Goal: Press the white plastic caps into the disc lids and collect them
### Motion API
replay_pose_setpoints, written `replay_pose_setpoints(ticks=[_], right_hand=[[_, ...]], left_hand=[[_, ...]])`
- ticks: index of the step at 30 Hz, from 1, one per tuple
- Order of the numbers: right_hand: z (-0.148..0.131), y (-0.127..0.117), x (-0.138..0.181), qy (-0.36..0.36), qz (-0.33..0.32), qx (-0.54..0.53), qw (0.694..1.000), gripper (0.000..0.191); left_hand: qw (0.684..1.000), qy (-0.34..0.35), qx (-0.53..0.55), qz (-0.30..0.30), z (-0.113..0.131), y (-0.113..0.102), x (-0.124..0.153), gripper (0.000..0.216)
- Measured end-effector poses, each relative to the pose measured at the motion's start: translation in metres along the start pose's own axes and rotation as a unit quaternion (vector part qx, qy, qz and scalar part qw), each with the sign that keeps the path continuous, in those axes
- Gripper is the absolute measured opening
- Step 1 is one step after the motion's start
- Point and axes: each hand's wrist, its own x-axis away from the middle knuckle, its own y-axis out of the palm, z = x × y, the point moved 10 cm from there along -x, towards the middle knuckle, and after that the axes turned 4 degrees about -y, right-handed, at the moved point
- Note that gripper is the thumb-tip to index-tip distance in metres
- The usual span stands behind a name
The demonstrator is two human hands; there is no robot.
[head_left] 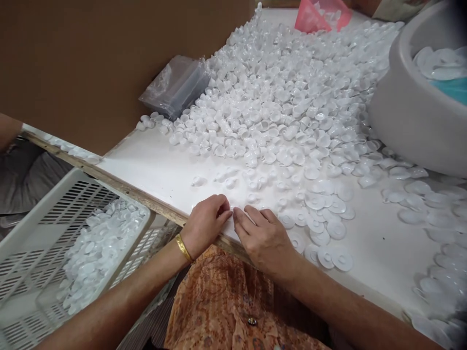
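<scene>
My left hand [206, 222], with a gold bangle on its wrist, and my right hand [263, 238] meet at the near edge of the white table [156, 167]. The fingertips of both pinch together around a small white plastic piece that is mostly hidden between them. A big heap of small white plastic cups [277, 97] covers the table beyond my hands. Flat white saucers [330, 228] lie scattered just right of my right hand.
A white slotted crate [47, 233] at the lower left holds several white pieces. A large grey tub [412, 112] stands at the right. A stack of clear bags [177, 85] leans by the brown wall. A pink bag [321, 14] lies at the back.
</scene>
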Motion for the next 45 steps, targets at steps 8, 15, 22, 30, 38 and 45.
replay_pose_setpoints(ticks=[8, 15, 22, 30, 38, 45], right_hand=[[-0.012, 0.001, -0.007, -0.050, 0.005, 0.019, 0.999, 0.030], [-0.002, -0.001, -0.009, -0.020, 0.022, -0.023, 0.999, 0.030], [-0.003, 0.006, -0.005, -0.014, 0.024, -0.043, 0.999, 0.032], [0.106, -0.058, 0.059, 0.258, 0.140, -0.213, 0.932, 0.020], [0.055, -0.013, 0.091, 0.190, -0.165, -0.124, 0.960, 0.036], [0.063, -0.006, 0.082, 0.229, -0.132, -0.174, 0.949, 0.016]], left_hand=[[0.989, -0.061, 0.033, -0.129, -0.006, 0.009, -0.022, 0.013], [0.976, -0.116, 0.046, -0.177, -0.011, 0.015, -0.022, 0.009], [0.980, -0.112, 0.072, -0.145, -0.014, 0.017, -0.019, 0.011], [0.990, -0.021, -0.137, 0.031, -0.002, -0.040, 0.003, 0.017], [0.969, 0.199, -0.133, -0.061, 0.082, 0.052, 0.028, 0.021], [0.976, 0.158, -0.147, -0.022, 0.059, 0.039, 0.009, 0.021]])
